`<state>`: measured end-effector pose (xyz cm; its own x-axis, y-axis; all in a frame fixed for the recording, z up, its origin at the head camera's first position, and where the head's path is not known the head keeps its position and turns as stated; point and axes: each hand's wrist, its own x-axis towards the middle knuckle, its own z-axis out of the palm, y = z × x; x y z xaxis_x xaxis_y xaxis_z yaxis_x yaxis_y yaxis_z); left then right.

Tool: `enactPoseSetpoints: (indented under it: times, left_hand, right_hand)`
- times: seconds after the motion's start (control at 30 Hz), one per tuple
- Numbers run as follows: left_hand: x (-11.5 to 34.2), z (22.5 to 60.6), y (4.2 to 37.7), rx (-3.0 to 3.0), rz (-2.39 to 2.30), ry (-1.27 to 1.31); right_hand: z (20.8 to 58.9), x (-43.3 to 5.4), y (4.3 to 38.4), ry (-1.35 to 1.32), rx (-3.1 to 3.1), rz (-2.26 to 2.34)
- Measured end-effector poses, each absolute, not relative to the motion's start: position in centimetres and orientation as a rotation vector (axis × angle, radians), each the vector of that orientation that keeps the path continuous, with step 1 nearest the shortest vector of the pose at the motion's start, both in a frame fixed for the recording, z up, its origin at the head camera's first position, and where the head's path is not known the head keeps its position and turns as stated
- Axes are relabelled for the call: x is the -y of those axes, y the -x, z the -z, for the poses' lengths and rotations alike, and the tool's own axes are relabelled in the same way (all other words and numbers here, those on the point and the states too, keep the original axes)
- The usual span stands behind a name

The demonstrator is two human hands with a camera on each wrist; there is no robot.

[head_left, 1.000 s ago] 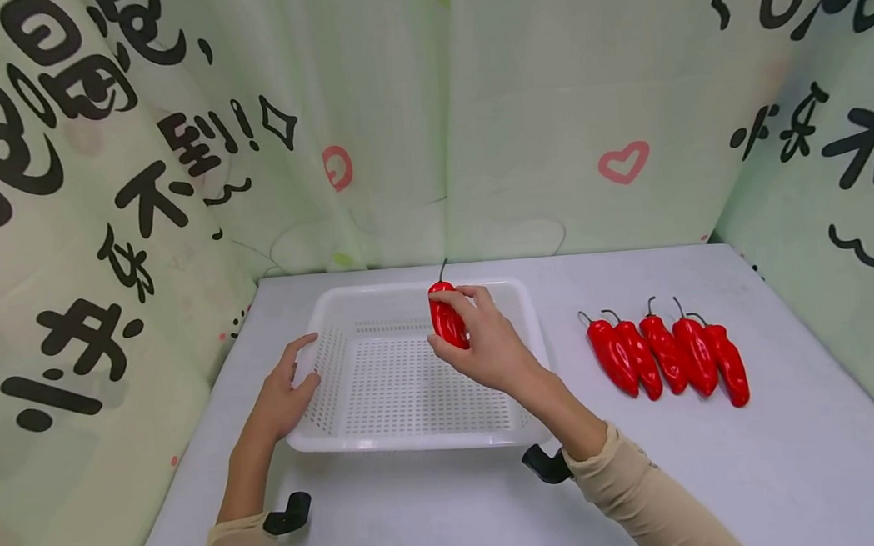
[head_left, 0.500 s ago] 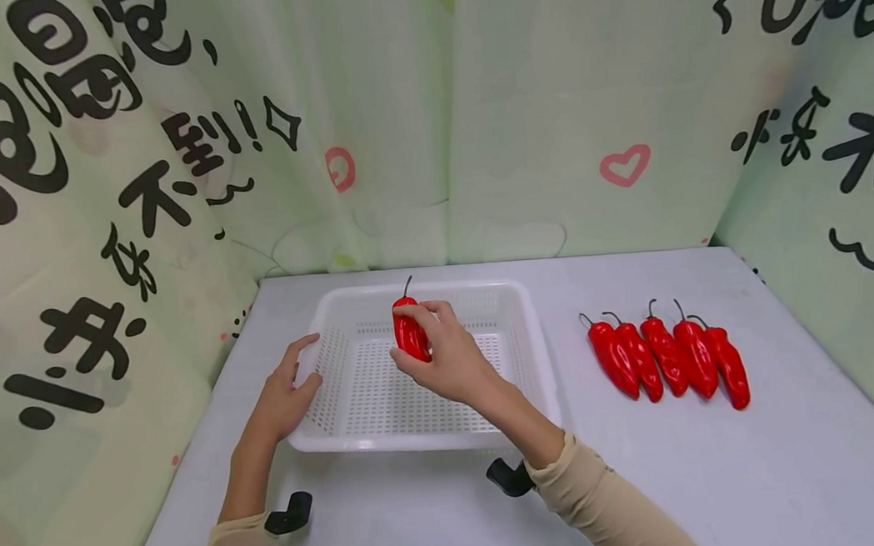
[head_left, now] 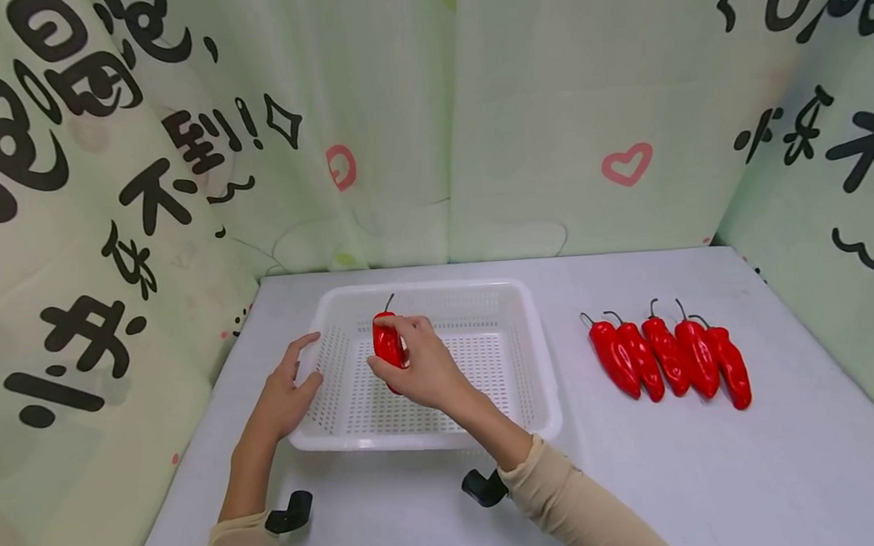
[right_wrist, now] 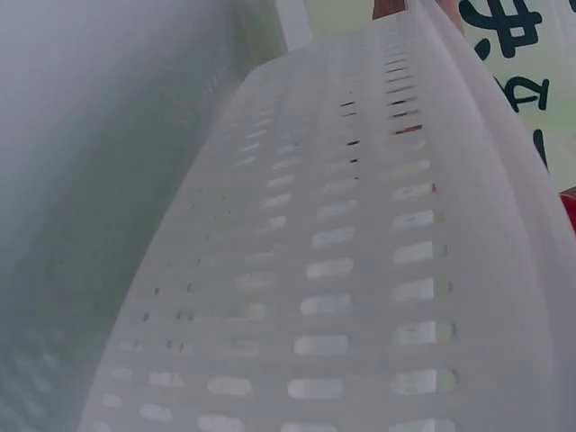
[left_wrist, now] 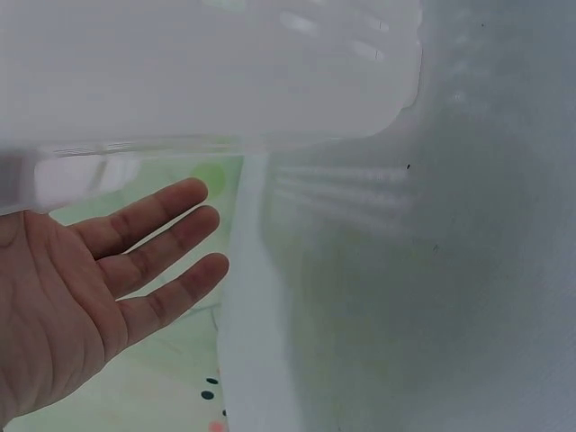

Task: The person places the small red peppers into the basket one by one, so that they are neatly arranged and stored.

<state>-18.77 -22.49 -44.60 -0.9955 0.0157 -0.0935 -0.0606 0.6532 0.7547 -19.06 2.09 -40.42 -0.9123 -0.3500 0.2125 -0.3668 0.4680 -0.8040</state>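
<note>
A white perforated plastic basket [head_left: 425, 441] stands on the table. Over its left half, the right hand [head_left: 434, 373] pinches a red chili pepper [head_left: 387, 343] between thumb and fingers, its thin stem pointing up. The left hand [head_left: 285, 402] is at the basket's left rim, thumb and index finger spread along it. From the left wrist view, three straight fingers of the left hand [left_wrist: 99, 283] extend below the basket rim. The right wrist view is mostly filled by the slotted basket wall [right_wrist: 360, 243]; a sliver of red shows at its right edge, the right hand hidden.
To the right of the basket, several red chili peppers [head_left: 663, 355] lie side by side in a row, stems toward the back. A white cloth covers the table [head_left: 816, 450]. Pale green curtains [head_left: 518, 118] with black lettering hang behind and on both sides.
The right hand has carried its chili pepper leftward and a little toward the front, over the basket's left half. The left hand stays at the left rim. The row of peppers is unchanged.
</note>
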Motion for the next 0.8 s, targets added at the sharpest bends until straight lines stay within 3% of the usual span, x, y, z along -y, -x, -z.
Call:
enactPoseSetpoints:
  times: [0.53,0.8]
  left_hand:
    - [22.5,44.4,18.7,-2.769,-1.251,0.041]
    - [22.5,44.2,18.5,-2.774,-1.251,0.028]
  right_hand:
    - [41.2,0.5,19.8,-0.518,2.663,-1.745]
    - [42.0,1.2,20.1,-0.286,2.713,-1.981]
